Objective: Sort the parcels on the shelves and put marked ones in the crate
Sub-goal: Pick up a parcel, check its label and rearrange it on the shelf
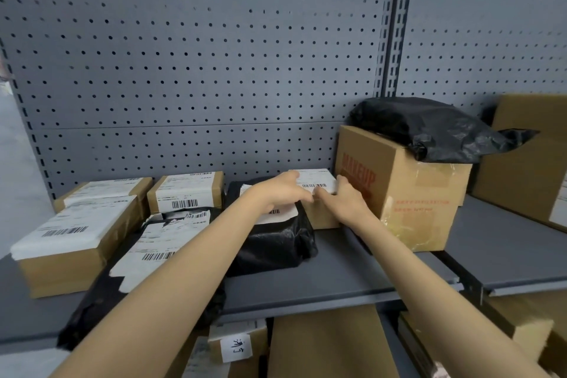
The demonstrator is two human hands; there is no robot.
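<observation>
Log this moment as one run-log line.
stage: sorting shelf | left hand: on small labelled box | right hand: on same box | crate: unseen

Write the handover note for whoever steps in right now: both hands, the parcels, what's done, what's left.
Left hand: lies flat on the small brown box at the back of the shelf.
Right hand: grips the same box at its right side, beside the big MAKEUP box.
Black bag parcel sits in front of it; four more labelled parcels lie to the left.
Done: nothing visibly sorted.
Left: check this box for a mark. No crate in view.
</observation>
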